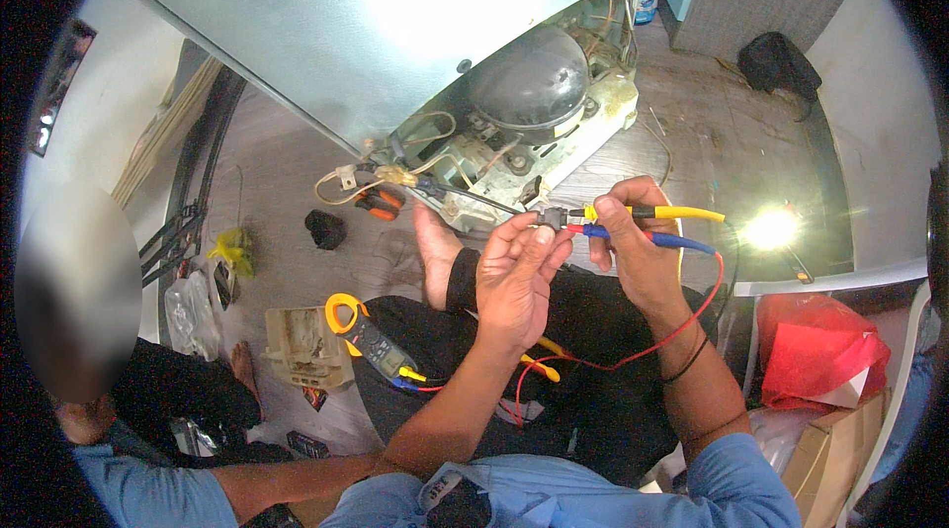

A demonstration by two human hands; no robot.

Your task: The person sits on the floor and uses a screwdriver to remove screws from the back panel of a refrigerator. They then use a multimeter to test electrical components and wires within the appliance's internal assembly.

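Observation:
Above my lap, my left hand (514, 281) pinches a small dark connector (552, 219) at the end of a black cable (484, 198). My right hand (638, 246) grips two test probes side by side, a yellow and black one (662, 213) and a blue one (657, 237). Their front ends meet the connector; whether the tips touch metal is too small to tell. A red lead (714, 286) curves down from the blue probe. Across my dark trousers lies a clamp meter (381, 345) with an orange jaw. Beyond my hands sits a black compressor (529, 78) in the base of a pale appliance cabinet (326, 34).
Orange-handled pliers (381, 204) and a black cap-like piece (324, 229) lie on the floor. A beige plastic tray (301, 350) is left of the meter. Another person (178, 390) sits at the left. A bright lamp (771, 228) and a red bag (820, 350) are at the right.

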